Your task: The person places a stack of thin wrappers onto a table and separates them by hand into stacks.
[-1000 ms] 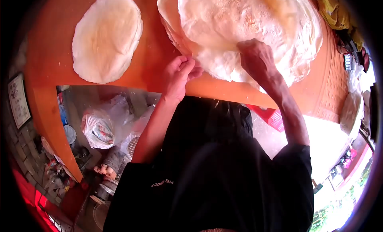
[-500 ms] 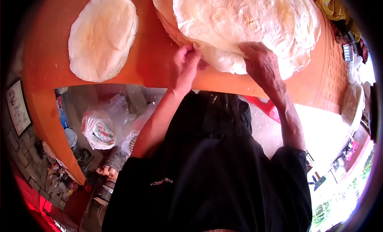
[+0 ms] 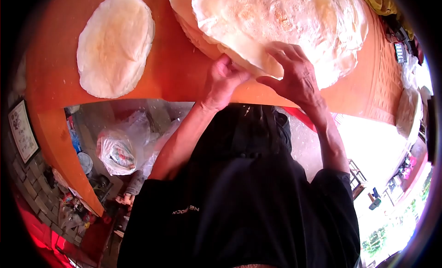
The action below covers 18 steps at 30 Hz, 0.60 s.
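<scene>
A broad pile of thin, pale flatbreads (image 3: 276, 23) overlaps on the orange table at the top of the head view. At its near left edge, my left hand (image 3: 224, 81) is closed around the rim of a flatbread, thumb on the upper side and the other fingertips partly hidden. My right hand (image 3: 294, 76) rests over the near edge of the same pile, fingers spread on the top sheet and thumb held apart. A separate oval flatbread (image 3: 115, 44) lies flat to the left, away from both hands.
The orange table (image 3: 168, 83) has its front edge just below my hands. Under it, a white plastic bag (image 3: 117, 150) sits on the floor at the left. Yellow cloth or plastic (image 3: 381, 1) and clear bags (image 3: 409, 79) line the right side.
My right hand has loosened from the pile's edge and spread its fingers over the top sheet, moving slightly left. My left hand has shifted a little right along the rim.
</scene>
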### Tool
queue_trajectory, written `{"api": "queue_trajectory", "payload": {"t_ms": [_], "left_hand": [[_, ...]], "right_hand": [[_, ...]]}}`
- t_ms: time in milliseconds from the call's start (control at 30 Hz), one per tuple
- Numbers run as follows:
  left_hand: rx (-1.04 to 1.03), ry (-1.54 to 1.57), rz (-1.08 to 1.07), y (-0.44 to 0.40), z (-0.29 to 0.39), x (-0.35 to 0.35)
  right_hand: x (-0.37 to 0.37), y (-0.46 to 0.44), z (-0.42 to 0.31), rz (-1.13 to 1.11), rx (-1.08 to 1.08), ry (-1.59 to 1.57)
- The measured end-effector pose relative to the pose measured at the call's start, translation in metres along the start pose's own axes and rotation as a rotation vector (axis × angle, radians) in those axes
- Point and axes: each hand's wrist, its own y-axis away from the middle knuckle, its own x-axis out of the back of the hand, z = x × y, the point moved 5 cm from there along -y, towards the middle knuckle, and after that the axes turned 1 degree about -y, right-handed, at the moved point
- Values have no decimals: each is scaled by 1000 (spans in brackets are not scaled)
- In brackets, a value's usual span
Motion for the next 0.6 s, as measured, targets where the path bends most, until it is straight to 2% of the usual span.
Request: {"api": "queue_trajectory", "payload": {"t_ms": [167,233,267,333,367,400,533,600], "left_hand": [[-93,-81,31,-4,6,-10],[10,-90,192,-12,-6,3],[8,-90,193,-15,-6,0],[15,67,357,-19,-6,0],[56,130,315,-21,-7,-1],[56,130,315,-23,-8,-2],[94,301,282,-26,-9,-4],[104,352,115,-25,-2,-13]], "right_hand": [[6,-1,-2,-29,15,-64],[2,-3,-10,-40,2,-25],[-3,-4,-14,-14,9,44],[-16,-6,-24,72,-10,222],[-23,-9,-26,179,-39,239],[-25,-11,-24,180,-39,240],[-20,-25,-6,54,-128,220],[13,-40,5,-2,-41,370]]}}
